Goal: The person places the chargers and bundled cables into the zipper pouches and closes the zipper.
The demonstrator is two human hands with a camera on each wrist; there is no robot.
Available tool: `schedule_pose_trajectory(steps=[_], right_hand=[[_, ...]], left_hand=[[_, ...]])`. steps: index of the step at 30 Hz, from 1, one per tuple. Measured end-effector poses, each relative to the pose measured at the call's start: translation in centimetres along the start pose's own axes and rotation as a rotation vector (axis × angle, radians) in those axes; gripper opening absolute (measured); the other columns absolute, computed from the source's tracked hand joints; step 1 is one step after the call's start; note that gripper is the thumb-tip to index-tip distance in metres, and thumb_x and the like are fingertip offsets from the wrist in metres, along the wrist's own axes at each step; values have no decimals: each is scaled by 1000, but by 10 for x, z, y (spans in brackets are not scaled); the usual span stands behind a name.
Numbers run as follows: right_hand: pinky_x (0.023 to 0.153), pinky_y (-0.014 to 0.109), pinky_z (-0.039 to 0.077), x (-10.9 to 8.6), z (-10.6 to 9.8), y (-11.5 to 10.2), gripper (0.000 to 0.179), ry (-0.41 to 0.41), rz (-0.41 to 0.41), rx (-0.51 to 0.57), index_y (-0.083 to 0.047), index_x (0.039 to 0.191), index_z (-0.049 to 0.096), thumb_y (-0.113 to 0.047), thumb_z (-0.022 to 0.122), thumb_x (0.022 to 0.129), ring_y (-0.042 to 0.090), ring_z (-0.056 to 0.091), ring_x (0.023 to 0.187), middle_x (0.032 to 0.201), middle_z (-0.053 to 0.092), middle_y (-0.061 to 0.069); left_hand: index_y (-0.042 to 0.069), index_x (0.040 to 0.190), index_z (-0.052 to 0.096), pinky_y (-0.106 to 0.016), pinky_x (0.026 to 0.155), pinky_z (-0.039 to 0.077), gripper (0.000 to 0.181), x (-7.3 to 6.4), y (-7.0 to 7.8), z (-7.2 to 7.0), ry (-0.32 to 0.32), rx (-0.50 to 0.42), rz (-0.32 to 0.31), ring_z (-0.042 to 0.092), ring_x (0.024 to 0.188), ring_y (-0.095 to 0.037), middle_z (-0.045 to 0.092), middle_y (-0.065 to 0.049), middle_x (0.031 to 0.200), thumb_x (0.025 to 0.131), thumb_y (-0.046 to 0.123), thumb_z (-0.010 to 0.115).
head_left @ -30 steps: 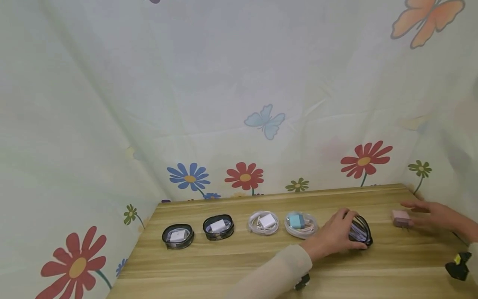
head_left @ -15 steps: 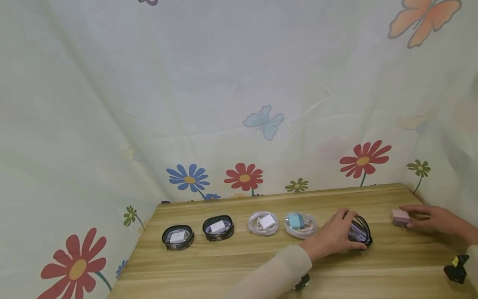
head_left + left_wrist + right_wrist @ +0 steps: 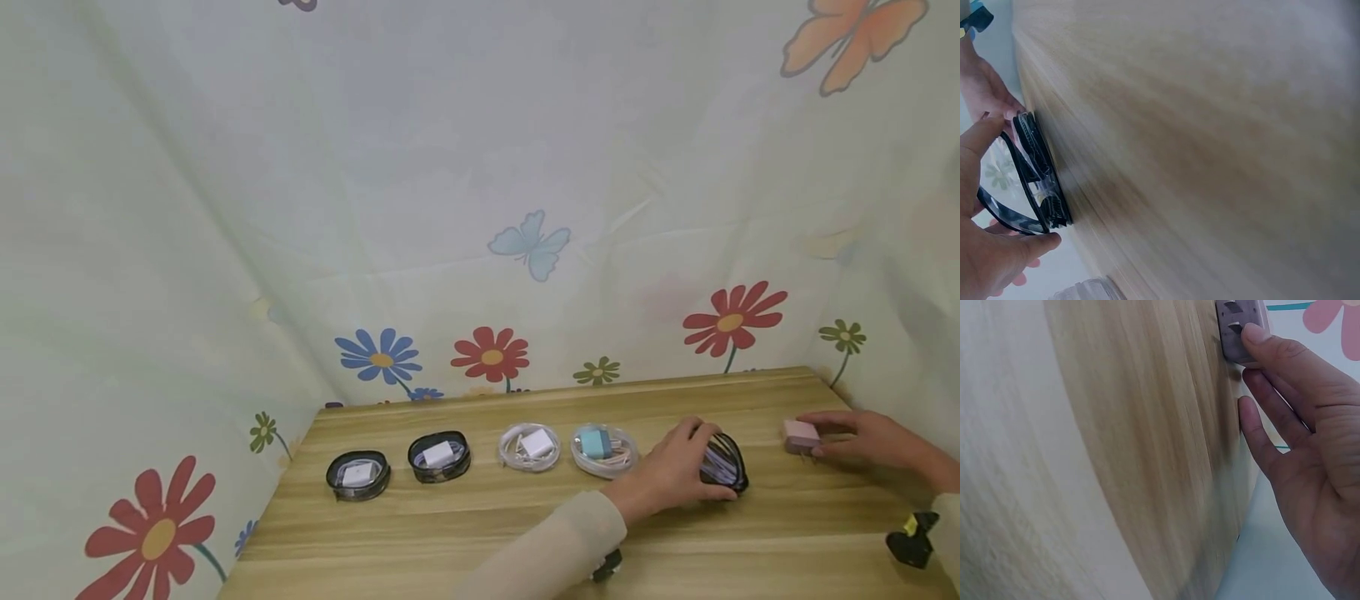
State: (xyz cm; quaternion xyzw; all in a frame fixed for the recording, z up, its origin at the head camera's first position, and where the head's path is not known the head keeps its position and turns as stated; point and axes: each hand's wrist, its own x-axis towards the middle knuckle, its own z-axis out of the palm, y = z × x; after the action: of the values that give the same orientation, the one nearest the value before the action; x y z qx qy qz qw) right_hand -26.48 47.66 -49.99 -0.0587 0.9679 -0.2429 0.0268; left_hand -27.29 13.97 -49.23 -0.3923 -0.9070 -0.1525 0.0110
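Observation:
My left hand holds a black-edged clear zip pouch, oval, with a coiled cable inside. In the left wrist view the pouch has its top flap lifted, with thumb and fingers of the left hand around its rim. Farther right, my right hand pinches a pink charger plug just at the tabletop. Two metal prongs on the plug face the camera in the right wrist view, the thumb of the right hand pressing near them.
Left of the hands, a row stands on the wooden table: two black-edged pouches with white plugs, a white-edged pouch with a white plug, and another pouch with a turquoise plug. A flowered curtain rises behind.
My right hand has moved slightly left, its fingers closing onto the pink plug, which has turned and shifted a little left. The left hand and its pouch have stayed in place.

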Motion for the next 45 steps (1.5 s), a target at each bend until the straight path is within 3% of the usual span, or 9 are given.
schedule_pose_trajectory(steps=[17,22,29,36,40,45], right_hand=[[84,66,49,1,-1,-2,68,42,-12,1,9,131,59,-38,80,87,43,61,98,120,62,35],[84,66,49,-1,-6,-10,67,41,-33,0,8,132,60,-38,79,88,44,61,102,120,64,33],[81,54,52,-1,-8,-20,64,43,-82,-14,6,132,62,-37,79,88,33,63,101,119,68,25],[82,59,53,5,-10,-30,68,-1,-70,-24,4,136,60,-41,78,89,39,63,101,123,65,29],[83,59,54,6,-10,-38,64,4,-122,-6,6,134,60,-37,78,89,39,64,102,122,66,28],[84,38,57,8,-9,-47,59,-6,-173,22,2,133,63,-34,79,89,28,66,103,124,67,23]], left_hand=[[31,150,38,-18,96,47,84,1,0,-1,-2,-5,11,48,123,0,41,11,145,81,62,76],[31,150,38,-18,97,46,85,1,0,-2,-8,4,15,48,124,-1,40,10,146,81,62,76],[32,150,38,-17,96,46,84,0,1,-2,-11,4,16,48,122,0,40,10,146,81,62,76],[32,150,38,-17,96,46,83,-1,1,-2,-6,6,20,48,122,0,40,10,144,82,62,75],[32,150,38,-18,97,46,83,-1,0,-1,-8,11,17,47,124,0,40,10,146,82,63,74],[32,151,37,-18,98,46,84,0,0,2,-6,10,16,47,126,-1,39,9,148,82,63,74]])
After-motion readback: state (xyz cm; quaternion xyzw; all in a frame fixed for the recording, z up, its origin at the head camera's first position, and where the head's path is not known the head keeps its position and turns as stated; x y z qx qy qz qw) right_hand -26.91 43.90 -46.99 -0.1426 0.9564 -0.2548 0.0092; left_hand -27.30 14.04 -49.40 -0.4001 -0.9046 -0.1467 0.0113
